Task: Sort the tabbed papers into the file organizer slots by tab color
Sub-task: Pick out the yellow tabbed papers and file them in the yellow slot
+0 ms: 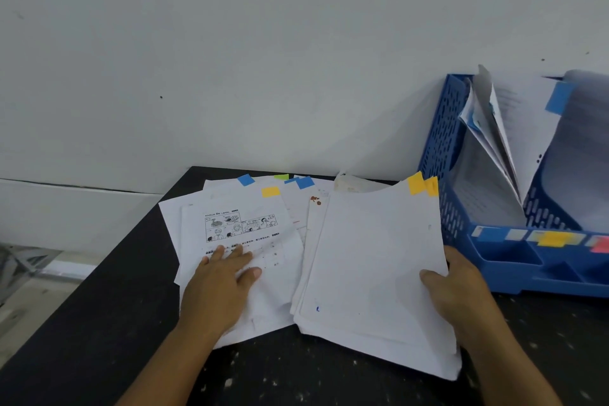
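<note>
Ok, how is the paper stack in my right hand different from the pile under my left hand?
The right-hand stack shows a blank top sheet with yellow tabs and is gripped at its edge by the right hand. The left pile is fanned out, shows printed cartoons and mixed-color tabs, and is pressed flat by the left hand. Both are white tabbed papers.

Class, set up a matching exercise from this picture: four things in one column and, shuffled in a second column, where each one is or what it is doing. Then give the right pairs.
Column 1
1. left hand
2. right hand
3. file organizer
4. comic-strip sheet

Column 2
A. stands at the right, against the wall
B. grips the edge of the yellow-tabbed stack
C. lies flat under spread fingers
D. presses flat on the loose papers

Pairs: 1-D, 2-B, 3-A, 4-C
</note>
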The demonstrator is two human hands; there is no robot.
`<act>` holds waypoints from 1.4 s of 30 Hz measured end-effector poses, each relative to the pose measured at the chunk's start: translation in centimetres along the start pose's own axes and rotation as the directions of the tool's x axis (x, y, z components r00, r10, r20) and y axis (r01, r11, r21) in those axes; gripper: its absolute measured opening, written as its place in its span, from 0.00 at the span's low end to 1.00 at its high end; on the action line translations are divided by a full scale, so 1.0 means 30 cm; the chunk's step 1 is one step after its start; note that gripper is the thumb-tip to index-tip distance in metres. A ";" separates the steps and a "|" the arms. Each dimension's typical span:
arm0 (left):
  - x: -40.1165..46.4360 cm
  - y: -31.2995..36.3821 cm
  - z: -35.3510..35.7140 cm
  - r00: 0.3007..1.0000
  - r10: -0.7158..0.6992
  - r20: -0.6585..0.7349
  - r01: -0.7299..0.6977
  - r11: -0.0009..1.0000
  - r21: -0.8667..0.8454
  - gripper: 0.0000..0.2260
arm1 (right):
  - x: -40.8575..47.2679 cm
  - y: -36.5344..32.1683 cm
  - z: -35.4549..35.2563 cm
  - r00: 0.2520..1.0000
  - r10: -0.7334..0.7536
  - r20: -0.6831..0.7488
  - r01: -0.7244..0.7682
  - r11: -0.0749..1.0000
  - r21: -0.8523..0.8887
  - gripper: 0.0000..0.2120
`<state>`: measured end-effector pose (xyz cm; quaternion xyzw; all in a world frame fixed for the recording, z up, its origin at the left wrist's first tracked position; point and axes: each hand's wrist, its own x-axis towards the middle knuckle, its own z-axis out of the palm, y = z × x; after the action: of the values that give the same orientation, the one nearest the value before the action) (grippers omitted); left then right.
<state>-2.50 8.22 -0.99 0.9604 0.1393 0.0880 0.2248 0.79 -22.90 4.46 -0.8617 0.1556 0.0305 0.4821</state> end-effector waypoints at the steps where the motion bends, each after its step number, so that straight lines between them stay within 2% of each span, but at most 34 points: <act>1: -0.001 0.002 -0.002 0.999 -0.032 -0.023 0.032 0.999 0.000 0.19 | 0.000 0.001 -0.001 1.000 0.005 0.003 -0.005 1.000 0.010 0.18; 4: 0.003 -0.001 -0.022 0.993 -0.072 -0.094 0.069 0.997 -0.029 0.16 | 0.000 0.004 -0.005 1.000 0.015 0.008 -0.015 0.999 0.035 0.19; 6: 0.006 0.001 -0.051 0.982 -0.092 -0.164 0.062 0.981 -0.182 0.13 | 0.001 0.005 -0.007 1.000 0.010 0.014 -0.011 0.999 0.050 0.19; 8: 0.002 0.019 -0.094 0.961 -0.181 -0.207 0.089 0.917 -0.388 0.12 | -0.002 0.002 -0.006 1.000 0.001 0.030 -0.002 0.998 0.056 0.19; 11: -0.015 0.068 -0.133 0.960 -0.203 -0.193 0.061 0.825 -0.562 0.12 | -0.006 -0.001 0.012 0.998 -0.015 0.061 0.011 0.998 0.061 0.19; 16: -0.057 0.193 -0.084 0.994 -0.044 -0.098 -0.024 0.798 -0.602 0.12 | -0.015 -0.008 0.060 0.991 -0.056 0.122 0.041 0.991 0.127 0.17; 21: -0.072 0.288 0.027 0.979 0.204 -0.017 -0.189 0.873 -0.450 0.11 | -0.033 -0.019 0.079 0.971 -0.022 0.236 -0.038 0.969 0.244 0.11; 25: -0.064 0.298 0.093 0.969 0.240 0.053 -0.205 0.909 -0.363 0.15 | -0.029 -0.032 0.073 0.959 0.059 0.276 -0.168 0.904 0.393 0.07; 29: -0.062 0.294 0.113 0.926 0.321 0.200 -0.283 0.939 -0.196 0.21 | 0.010 -0.025 0.070 0.916 0.182 0.357 -0.338 0.830 0.444 0.22; 32: -0.068 0.280 0.120 0.887 0.374 0.271 -0.356 0.928 -0.112 0.24 | 0.024 -0.017 0.072 0.897 0.138 0.421 -0.337 0.830 0.445 0.18; 36: -0.075 0.273 0.105 0.883 0.388 0.266 -0.349 0.919 -0.182 0.24 | 0.030 -0.012 0.093 0.933 0.021 0.359 -0.163 0.915 0.370 0.10; 39: -0.071 0.253 0.071 0.912 0.340 0.230 -0.253 0.906 -0.339 0.23 | 0.024 -0.015 0.097 0.948 -0.035 0.316 -0.068 0.949 0.307 0.10; 42: -0.038 0.218 0.032 0.989 0.144 -0.015 -0.135 0.886 -0.443 0.25 | 0.008 -0.026 0.080 0.945 -0.089 0.313 -0.019 0.945 0.327 0.07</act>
<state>-1.86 1.87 1.02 0.8923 0.0441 0.1244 0.4317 1.49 -20.55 3.77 -0.7559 0.0618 0.1367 0.6372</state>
